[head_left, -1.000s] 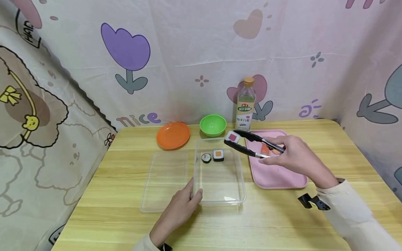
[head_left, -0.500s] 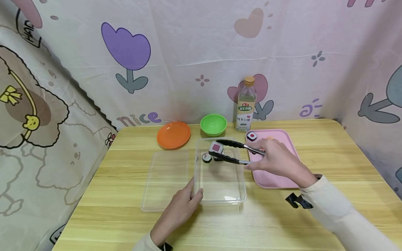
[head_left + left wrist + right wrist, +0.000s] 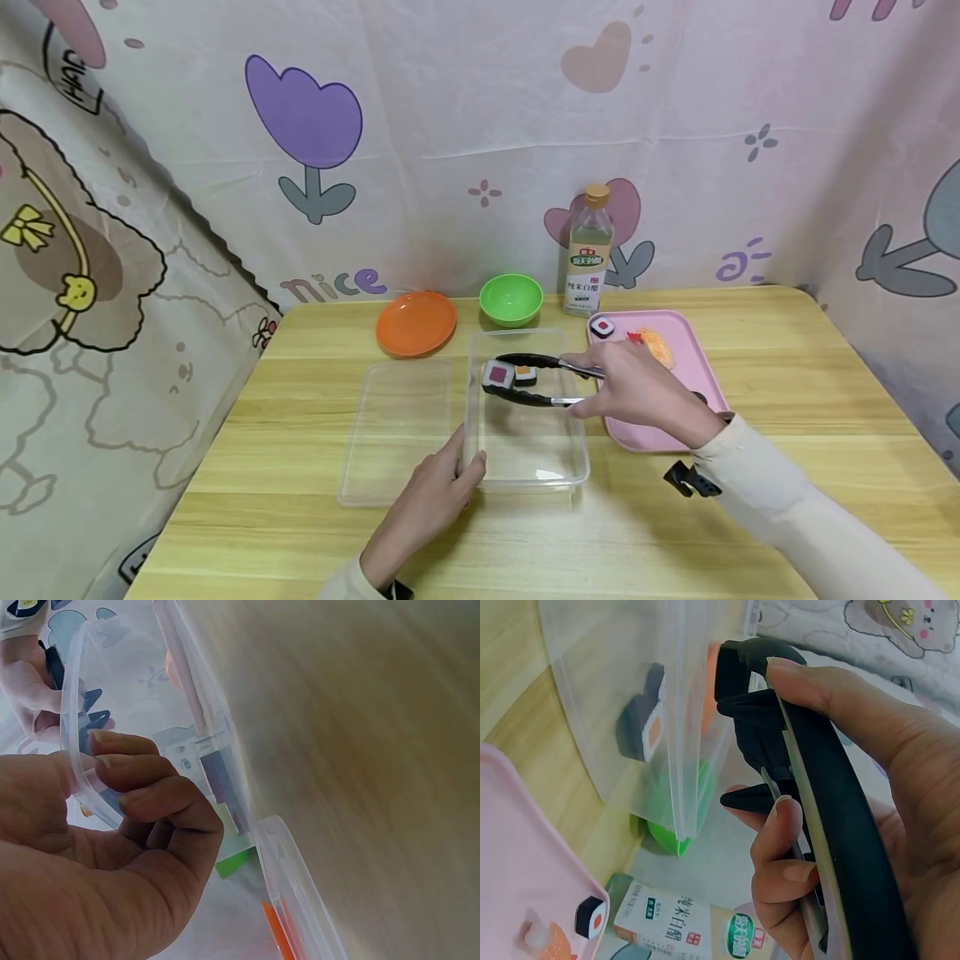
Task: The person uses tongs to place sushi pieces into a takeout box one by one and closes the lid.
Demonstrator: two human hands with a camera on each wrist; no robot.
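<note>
The right hand (image 3: 637,392) squeezes a pair of black tongs (image 3: 536,379), its fingers curled round both arms, and since half a second ago has brought them lower and further left, so the purple-centred sushi roll (image 3: 498,374) clamped in their tips now hangs inside the clear plastic rectangular container (image 3: 525,479), beside the orange-centred roll (image 3: 525,372) (another piece lies hidden behind). The left hand (image 3: 427,504) pinches the container's near-left corner, unmoved; the placing looks nearly done.
</note>
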